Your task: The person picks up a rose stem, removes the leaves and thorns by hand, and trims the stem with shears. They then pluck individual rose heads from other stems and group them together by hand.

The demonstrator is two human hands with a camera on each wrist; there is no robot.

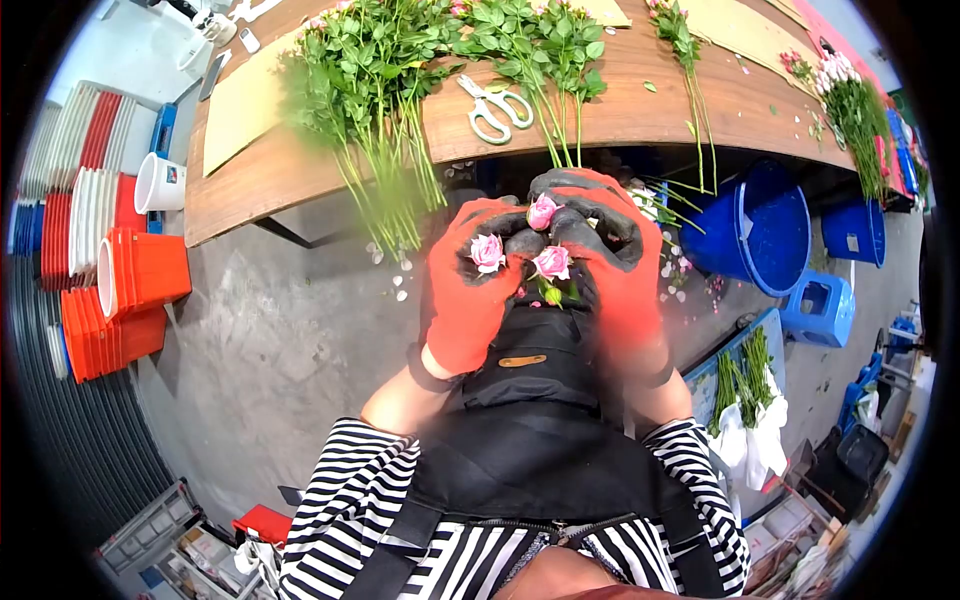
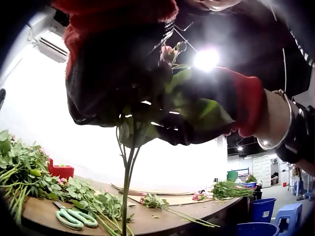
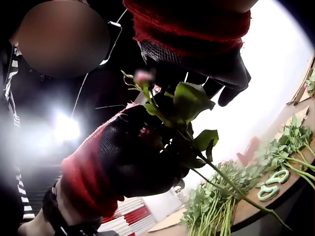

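Observation:
Both hands wear red gloves with black coated fingers and meet in front of the apron, around a spray of pink roses (image 1: 488,253). A small green bud (image 1: 553,296) shows below the blooms. My left hand (image 1: 468,285) grips the spray just under the flowers. Out of its grasp runs a leafy green stem (image 3: 229,183), seen in the right wrist view. From the other side, my right hand (image 1: 625,255) has curled fingers and thumb on the blooms and upper leaves. The gloves hide much of the stem tops.
On the wooden table (image 1: 620,125) ahead lie piles of leafy rose stems (image 1: 370,80) and pale green-handled scissors (image 1: 484,95). Blue buckets (image 1: 750,230) and a blue stool (image 1: 818,308) stand at the right. Orange crates (image 1: 140,270) are stacked at the left. Petals litter the floor.

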